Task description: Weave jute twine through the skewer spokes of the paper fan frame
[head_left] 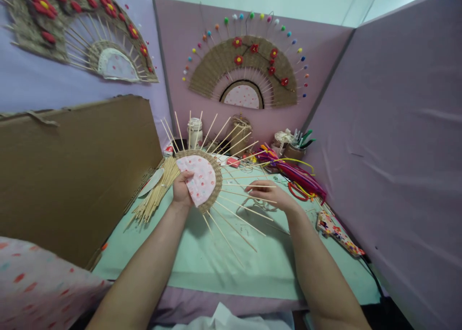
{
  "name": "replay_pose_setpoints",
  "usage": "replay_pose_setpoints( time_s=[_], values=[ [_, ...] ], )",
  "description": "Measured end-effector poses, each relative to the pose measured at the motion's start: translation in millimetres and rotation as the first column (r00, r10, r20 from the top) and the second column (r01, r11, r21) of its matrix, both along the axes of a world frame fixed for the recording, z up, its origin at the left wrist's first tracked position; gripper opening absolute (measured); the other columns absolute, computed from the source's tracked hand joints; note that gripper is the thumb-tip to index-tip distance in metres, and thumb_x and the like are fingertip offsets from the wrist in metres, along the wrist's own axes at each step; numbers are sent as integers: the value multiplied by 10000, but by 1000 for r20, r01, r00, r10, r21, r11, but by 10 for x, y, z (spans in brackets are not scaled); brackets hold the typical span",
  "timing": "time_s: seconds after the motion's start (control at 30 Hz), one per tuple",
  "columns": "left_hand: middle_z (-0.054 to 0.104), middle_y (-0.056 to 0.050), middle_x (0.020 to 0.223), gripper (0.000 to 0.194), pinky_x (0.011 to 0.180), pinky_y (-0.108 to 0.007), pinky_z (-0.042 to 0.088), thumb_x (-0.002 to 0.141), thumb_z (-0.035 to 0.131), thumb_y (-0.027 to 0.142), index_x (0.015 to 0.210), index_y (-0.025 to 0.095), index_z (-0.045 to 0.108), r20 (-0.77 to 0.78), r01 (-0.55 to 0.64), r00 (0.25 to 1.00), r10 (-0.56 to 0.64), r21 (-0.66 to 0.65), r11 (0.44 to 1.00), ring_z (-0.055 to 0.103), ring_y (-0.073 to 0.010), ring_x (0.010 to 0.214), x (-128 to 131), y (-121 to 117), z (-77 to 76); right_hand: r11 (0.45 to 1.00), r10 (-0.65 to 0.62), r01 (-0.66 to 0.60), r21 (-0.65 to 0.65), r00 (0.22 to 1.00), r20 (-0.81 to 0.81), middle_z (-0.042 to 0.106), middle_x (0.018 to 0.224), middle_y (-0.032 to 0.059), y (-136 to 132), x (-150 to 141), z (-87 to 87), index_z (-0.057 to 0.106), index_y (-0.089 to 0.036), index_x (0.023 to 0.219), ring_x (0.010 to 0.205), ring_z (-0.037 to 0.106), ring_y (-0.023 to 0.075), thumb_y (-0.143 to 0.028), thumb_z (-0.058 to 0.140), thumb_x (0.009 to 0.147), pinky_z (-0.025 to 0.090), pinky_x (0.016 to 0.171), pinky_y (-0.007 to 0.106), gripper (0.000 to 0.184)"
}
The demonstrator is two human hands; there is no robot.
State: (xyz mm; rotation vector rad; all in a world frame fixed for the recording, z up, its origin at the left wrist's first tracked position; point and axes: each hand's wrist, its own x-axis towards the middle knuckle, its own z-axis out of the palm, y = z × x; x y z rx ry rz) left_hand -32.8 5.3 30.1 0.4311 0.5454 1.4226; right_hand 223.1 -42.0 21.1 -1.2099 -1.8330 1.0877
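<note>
Many sticks (241, 218) have no weaving on them yet, but the spotted cloth (200, 181) and small woven band (218, 175) of the fan (209, 176) look done, with the left hand (181, 190) gripping it over the desk (202, 265) and the right hand (271, 195) among the sticks, its fingers (258, 182) bent, maybe holding one, hard to tell.

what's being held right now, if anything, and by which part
The left hand holds the fan-shaped piece by the straight edge of its spotted half-circle. Whether the right hand, by the sticks, grips anything cannot be told.
</note>
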Motion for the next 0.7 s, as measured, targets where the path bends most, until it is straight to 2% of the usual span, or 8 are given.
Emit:
replay_pose_setpoints(
  time_s=[0.1, 0.23, 0.37, 0.53, 0.7],
  values=[
    [717, -71, 834, 508, 868, -404, 484, 603, 456, 97, 1093, 98, 589, 25, -10, 1000, 11, -9, 1000, 645, -246, 922, 14, -6, -2, 985, 170, -165, -43, 976, 133, 634, 758, 25, -62, -329, -48, 684, -173, 880, 651, 532, 128, -428, 543, 782, 408, 596, 231, 306],
    [714, -84, 884, 533, 888, -440, 466, 613, 457, 122, 1132, 91, 572, 69, 79, 994, -79, 2, 997, 626, -273, 968, 41, -17, -44, 974, 203, -221, 54, 951, 233, 661, 879, 6, -135, -613, -87, 691, -240, 903, 788, 582, 149, -351, 506, 812, 429, 716, 233, 233],
    [707, -91, 927, 560, 905, -470, 447, 613, 465, 139, 1165, 99, 550, 62, 137, 989, -137, 3, 991, 614, -288, 991, 34, -32, -63, 964, 244, -263, 47, 937, 250, 657, 827, 13, -141, -601, -76, 689, -227, 911, 764, 578, 153, -351, 493, 818, 432, 694, 232, 250],
    [676, -124, 1032, 571, 914, -502, 427, 623, 486, 193, 1183, 91, 539, 59, 220, 973, -223, 45, 974, 577, -325, 1047, 10, -51, -32, 968, 249, -248, -22, 955, 162, 637, 782, 14, -109, -491, -61, 674, -192, 895, 697, 554, 136, -425, 501, 811, 427, 629, 218, 303],
    [684, -126, 1004, 539, 920, -505, 422, 640, 487, 202, 1162, 85, 549, 55, 221, 973, -224, 41, 974, 579, -318, 1046, 11, -16, -50, 967, 255, -255, -28, 946, 200, 627, 768, 12, -104, -437, -29, 675, -191, 896, 677, 535, 125, -422, 520, 804, 415, 617, 216, 293]
  ],
)
